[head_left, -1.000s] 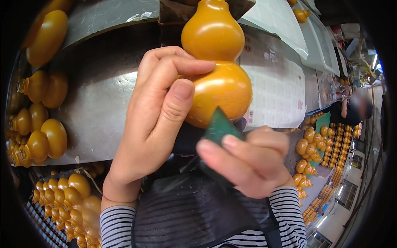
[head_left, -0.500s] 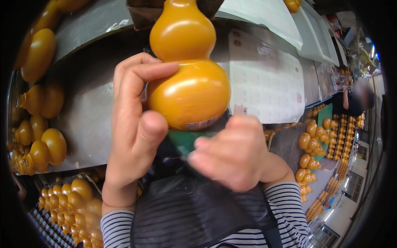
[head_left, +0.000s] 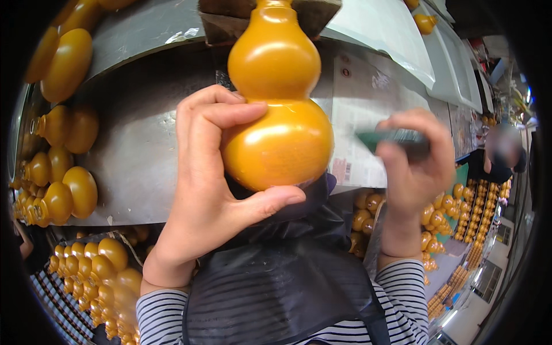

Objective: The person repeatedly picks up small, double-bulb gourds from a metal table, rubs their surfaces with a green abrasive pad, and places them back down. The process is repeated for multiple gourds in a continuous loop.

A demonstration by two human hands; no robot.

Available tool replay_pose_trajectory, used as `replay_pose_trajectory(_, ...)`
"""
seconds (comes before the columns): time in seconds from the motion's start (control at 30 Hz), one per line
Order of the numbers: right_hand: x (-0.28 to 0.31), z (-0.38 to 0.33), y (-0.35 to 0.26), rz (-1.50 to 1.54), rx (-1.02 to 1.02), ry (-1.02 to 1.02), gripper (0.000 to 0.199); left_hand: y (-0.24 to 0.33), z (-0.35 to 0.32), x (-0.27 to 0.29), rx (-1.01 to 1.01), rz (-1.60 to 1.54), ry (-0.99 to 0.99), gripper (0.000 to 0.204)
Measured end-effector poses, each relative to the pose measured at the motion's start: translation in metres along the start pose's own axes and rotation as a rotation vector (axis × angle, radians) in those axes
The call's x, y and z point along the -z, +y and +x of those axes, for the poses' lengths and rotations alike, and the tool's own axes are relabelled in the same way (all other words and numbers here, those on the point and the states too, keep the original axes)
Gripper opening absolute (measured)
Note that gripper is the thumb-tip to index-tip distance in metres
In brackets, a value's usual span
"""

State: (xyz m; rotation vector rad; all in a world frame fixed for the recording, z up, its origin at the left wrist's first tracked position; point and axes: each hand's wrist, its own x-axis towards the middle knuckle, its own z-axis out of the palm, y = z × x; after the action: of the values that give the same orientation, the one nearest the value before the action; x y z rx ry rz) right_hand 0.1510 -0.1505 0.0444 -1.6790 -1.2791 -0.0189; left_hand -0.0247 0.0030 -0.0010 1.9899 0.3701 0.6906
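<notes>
My left hand [head_left: 201, 178] is closed round the lower bulb of a glossy yellow gourd-shaped bottle [head_left: 279, 141], fingers at its waist and thumb under its base. The bottle's neck points away from me, its narrow end by a brown block [head_left: 221, 26]. A faint label shows on the lower bulb. To the right, apart from the bottle, my right hand [head_left: 422, 164] grips a flat green scraper [head_left: 397, 141], blurred by motion. Beneath it lies a white sheet of labels [head_left: 356, 103] on the grey metal table [head_left: 132, 144].
Several yellow gourd bottles [head_left: 79, 190] line the table's left side. More fill a rack [head_left: 92, 270] at lower left and stand in rows [head_left: 480, 210] at far right, near another person [head_left: 500, 161]. A white tray [head_left: 454, 69] sits at the upper right.
My right hand has lifted from beside the bottle's base and swung up and right with the scraper. My left thumb has shifted under the base. The bottle appears slightly lower and further right.
</notes>
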Motion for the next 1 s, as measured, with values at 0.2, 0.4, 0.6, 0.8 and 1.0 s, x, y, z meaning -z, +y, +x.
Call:
replay_pose_trajectory(0.2,-0.033,0.059,-0.031,-0.151,0.419,-0.392,0.044,0.004,-0.006,0.002,0.098,-0.043,-0.026,0.096)
replay_pose_trajectory(0.4,-0.024,0.051,-0.031,-0.074,0.2,-0.274,0.036,0.0,-0.004,-0.005,0.198,-0.374,0.052,0.115)
replay_pose_trajectory(0.6,-0.032,0.004,-0.006,-0.039,-0.195,0.105,0.025,0.006,0.004,-0.005,0.073,-0.108,0.051,0.045)
replay_pose_trajectory(0.8,-0.054,-0.034,-0.028,-0.347,0.639,0.017,0.026,-0.004,-0.001,0.005,0.117,-0.318,0.067,0.032)
replay_pose_trajectory(1.0,-0.062,-0.046,-0.03,0.095,0.115,-0.02,0.019,0.008,-0.004,0.001,0.139,-0.36,0.043,0.089)
